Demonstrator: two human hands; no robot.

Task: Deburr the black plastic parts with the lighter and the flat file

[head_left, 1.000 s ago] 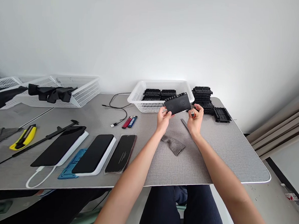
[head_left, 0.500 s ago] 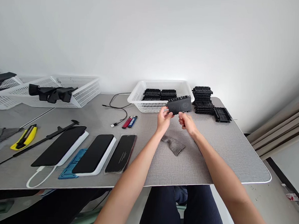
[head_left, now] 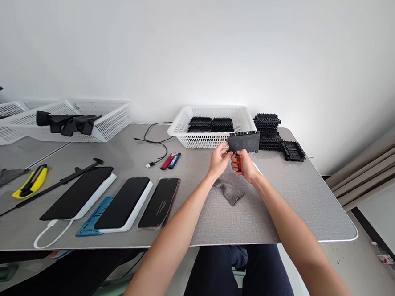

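Note:
My left hand (head_left: pixel 219 160) is closed on the left end and lower edge of a flat black plastic plate (head_left: pixel 243 143) with a toothed top edge and faint round marks on its face. My right hand (head_left: pixel 244 165) is curled around a slim orange-red object (head_left: pixel 239 162), mostly covered by the fingers, just under the plate's lower edge. Whether its tip touches the plate cannot be made out. Below both hands, a crumpled grey cloth (head_left: pixel 231 193) lies on the table. A thin white strip (head_left: pixel 257 169) shows beside my right wrist.
Behind the hands stands a white basket (head_left: pixel 201 142) with several black plates. More plates are stacked (head_left: pixel 266 125) to its right, with a single plate (head_left: pixel 293 151) beside them. Leftward lie two lighters (head_left: pixel 170 161), a cable (head_left: pixel 156 162), phones (head_left: pixel 159 203), calipers (head_left: pixel 61 182) and a yellow cutter (head_left: pixel 31 182).
The plate has shifted right and slightly down, and its top edge is more level. My right hand has turned, so the orange-red object now shows between its fingers.

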